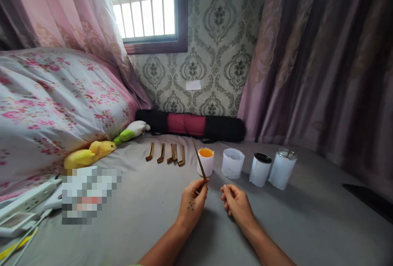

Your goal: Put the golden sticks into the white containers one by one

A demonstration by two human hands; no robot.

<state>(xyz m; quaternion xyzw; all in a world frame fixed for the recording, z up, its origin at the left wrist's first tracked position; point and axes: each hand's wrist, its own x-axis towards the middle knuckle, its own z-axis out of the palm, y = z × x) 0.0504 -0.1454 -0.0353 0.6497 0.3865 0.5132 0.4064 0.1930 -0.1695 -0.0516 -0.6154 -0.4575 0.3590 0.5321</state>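
My left hand (193,202) pinches the lower end of a long, thin brown strip (200,162) between thumb and fingers. The strip leans up and to the left, crossing in front of a white-wrapped cup with orange inside (205,165). A short way to the right, my right hand (236,202) has its fingers curled in, and nothing shows in them. Beyond the hands stand a translucent whitish cup (232,165), a white-wrapped can with a dark inside (258,176) and a white-wrapped glass jar (281,173). Several folded brown strips (172,155) lie left of the cups.
Grey cloth (138,217) covers the surface. A black and red long bag (187,124) lies along the wall. At left are a yellow plush toy (92,153), a green and white plush toy (132,130), a power strip (33,194) with cables, and floral bedding (55,98).
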